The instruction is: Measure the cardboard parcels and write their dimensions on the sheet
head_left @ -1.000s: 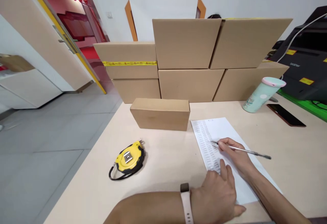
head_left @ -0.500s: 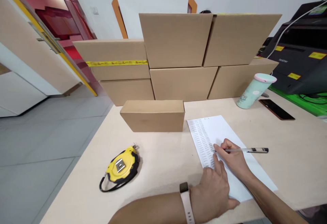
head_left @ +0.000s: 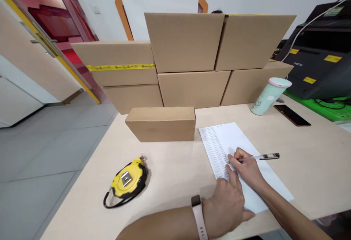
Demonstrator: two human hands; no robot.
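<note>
My right hand grips a clear-barrelled pen with a black cap end, its tip at the printed columns on a white sheet of paper. Just below the pen tip, my left hand presses on the sheet, index finger stretched out and thumb apart, holding nothing. A watch with a pale pink strap is on the left wrist. Left of the sheet lies a yellow and black tape measure with a wrist loop. Behind it stands a small cardboard box.
Large cardboard boxes are stacked along the back of the table. To the right stand a mint-green tumbler with a pink rim, a dark phone lying flat, and a black printer. A doorway is at the far left.
The whole view has shifted slightly. The pen's rear end has tilted a little, while its tip stays among the printed columns. Both hands keep nearly the same place on the sheet.
</note>
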